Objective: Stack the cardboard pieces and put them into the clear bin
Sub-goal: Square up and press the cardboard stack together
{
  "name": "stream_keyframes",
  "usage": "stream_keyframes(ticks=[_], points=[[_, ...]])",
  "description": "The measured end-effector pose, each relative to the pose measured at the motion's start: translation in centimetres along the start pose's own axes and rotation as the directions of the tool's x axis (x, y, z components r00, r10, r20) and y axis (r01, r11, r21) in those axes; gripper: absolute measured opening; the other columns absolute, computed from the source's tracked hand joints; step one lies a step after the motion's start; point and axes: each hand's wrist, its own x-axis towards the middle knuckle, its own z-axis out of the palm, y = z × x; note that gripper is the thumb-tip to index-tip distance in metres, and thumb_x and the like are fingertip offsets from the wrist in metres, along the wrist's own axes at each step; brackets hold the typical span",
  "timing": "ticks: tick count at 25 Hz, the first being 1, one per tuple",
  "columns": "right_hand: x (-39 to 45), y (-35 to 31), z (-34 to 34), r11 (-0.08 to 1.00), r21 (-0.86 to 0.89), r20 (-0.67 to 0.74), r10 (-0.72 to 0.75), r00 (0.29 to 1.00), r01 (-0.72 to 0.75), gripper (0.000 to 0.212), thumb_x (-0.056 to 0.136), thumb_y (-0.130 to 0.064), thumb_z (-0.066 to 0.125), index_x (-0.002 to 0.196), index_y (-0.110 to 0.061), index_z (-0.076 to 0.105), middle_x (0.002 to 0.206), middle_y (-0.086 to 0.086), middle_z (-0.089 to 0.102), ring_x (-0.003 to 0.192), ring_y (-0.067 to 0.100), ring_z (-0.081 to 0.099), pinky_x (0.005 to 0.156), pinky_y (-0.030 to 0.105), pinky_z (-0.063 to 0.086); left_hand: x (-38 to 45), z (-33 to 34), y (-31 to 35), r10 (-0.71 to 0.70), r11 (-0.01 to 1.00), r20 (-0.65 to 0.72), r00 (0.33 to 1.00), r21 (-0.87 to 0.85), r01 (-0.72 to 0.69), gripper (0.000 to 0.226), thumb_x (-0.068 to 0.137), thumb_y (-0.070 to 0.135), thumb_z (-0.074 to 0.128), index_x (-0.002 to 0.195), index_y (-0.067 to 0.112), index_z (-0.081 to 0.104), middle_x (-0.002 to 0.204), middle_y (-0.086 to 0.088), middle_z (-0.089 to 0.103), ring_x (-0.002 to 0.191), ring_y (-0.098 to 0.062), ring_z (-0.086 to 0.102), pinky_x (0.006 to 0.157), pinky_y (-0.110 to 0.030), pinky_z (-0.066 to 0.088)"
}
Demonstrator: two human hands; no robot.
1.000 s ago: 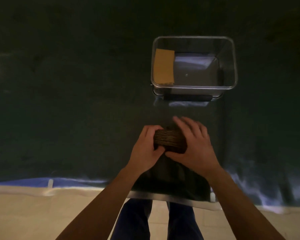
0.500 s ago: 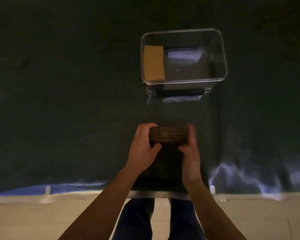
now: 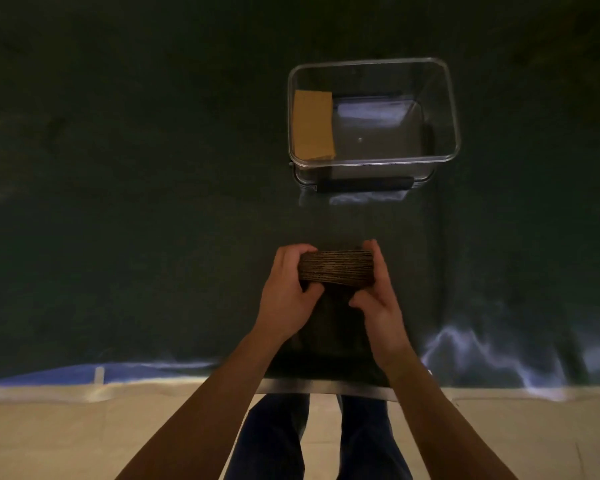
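1. At the bottom centre of the frame your forearms rise from over your legs and the pale floor, converging just below the middle so that both hands can work one bundle.
2. Your left hand (image 3: 286, 292) wraps the left end of the stack of cardboard pieces (image 3: 336, 268), fingers curled over its top and thumb underneath. Your right hand (image 3: 378, 299) presses flat against the right end. Clamped from both sides like this, the layered edges face you, probably so you can see and square them.
3. The stack sits at mid-frame over the dark table cover (image 3: 136, 220). I cannot tell whether it rests on the cover or is lifted clear.
4. Farther up, right of centre, the clear bin (image 3: 454, 109) stands well apart from the stack, open side up. One tan cardboard piece (image 3: 313, 124) already lies along its left wall, leaving the right of the floor bare for your bundle.
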Motion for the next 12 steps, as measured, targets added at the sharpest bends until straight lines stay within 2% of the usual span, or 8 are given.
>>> stream_keyframes(ticks=[2,3,5,6,7,9,12], points=[[0.7,-0.5,-1.2,0.963,-0.267,0.062,-0.018,0.998,0.034,0.093,0.084,0.01,0.057,0.155,-0.032,0.015,0.15,-0.01,0.039,0.128,0.0,0.047,0.106,0.025,0.043,0.1,-0.2,0.0,0.017,1.0,0.012,1.0,0.009,-0.017,0.055,0.077,0.007,0.07,0.123,0.028,0.047,0.124,0.004,0.049,0.102,0.005,0.048,0.081,0.001,0.036],[1.3,-1.0,-1.8,0.884,-0.462,0.076,-0.04,0.996,0.07,0.094,0.081,0.001,0.067,0.153,-0.034,0.018,0.146,-0.012,0.041,0.127,0.0,0.045,0.104,0.025,0.044,0.1,-0.4,0.0,0.022,1.0,0.026,0.999,0.014,-0.023,0.056,0.077,0.008,0.07,0.122,0.031,0.046,0.124,0.006,0.048,0.102,0.005,0.048,0.08,0.0,0.037],[2.5,-1.9,-2.4,0.608,-0.776,0.112,-0.13,0.985,0.168,0.083,0.074,-0.023,0.078,0.143,-0.037,0.034,0.135,-0.012,0.05,0.121,0.007,0.047,0.096,0.032,0.048,0.3,-0.7,0.1,0.041,0.998,0.058,0.997,0.037,-0.043,0.058,0.077,0.012,0.07,0.122,0.035,0.043,0.123,0.009,0.047,0.103,0.003,0.049,0.078,-0.005,0.039],[3.0,-2.2,-2.5,0.517,-0.833,0.13,-0.164,0.978,0.197,0.073,0.072,-0.03,0.079,0.135,-0.036,0.042,0.129,-0.01,0.054,0.117,0.011,0.051,0.093,0.038,0.051,0.3,-0.9,0.1,0.049,0.997,0.078,0.996,0.052,-0.053,0.059,0.077,0.013,0.071,0.123,0.036,0.042,0.122,0.01,0.047,0.104,0.0,0.05,0.078,-0.008,0.041],[3.4,-2.4,-2.6,0.487,-0.847,0.141,-0.181,0.973,0.213,0.064,0.072,-0.034,0.079,0.127,-0.035,0.047,0.124,-0.01,0.057,0.112,0.013,0.055,0.089,0.042,0.052,0.4,-1.2,0.0,0.054,0.996,0.092,0.994,0.066,-0.06,0.061,0.076,0.014,0.073,0.124,0.037,0.041,0.119,0.013,0.047,0.104,-0.002,0.051,0.08,-0.011,0.042],[4.0,-2.6,-2.9,0.508,-0.829,0.16,-0.187,0.969,0.234,0.054,0.073,-0.036,0.078,0.119,-0.033,0.05,0.116,-0.01,0.061,0.102,0.013,0.061,0.085,0.043,0.054,0.7,-2.1,-0.3,0.065,0.991,0.074,0.995,0.112,-0.073,0.066,0.074,0.017,0.078,0.124,0.039,0.04,0.108,0.025,0.045,0.102,0.002,0.046,0.083,-0.013,0.04],[4.3,-2.5,-3.2,0.499,-0.826,0.194,-0.184,0.964,0.262,0.052,0.074,-0.038,0.076,0.118,-0.033,0.05,0.113,-0.011,0.061,0.096,0.012,0.062,0.082,0.042,0.055,1.3,-3.4,-0.4,0.071,0.982,0.088,0.994,0.171,-0.085,0.059,0.072,0.023,0.082,0.112,0.045,0.045,0.098,0.033,0.046,0.09,0.007,0.044,0.075,-0.008,0.037]])
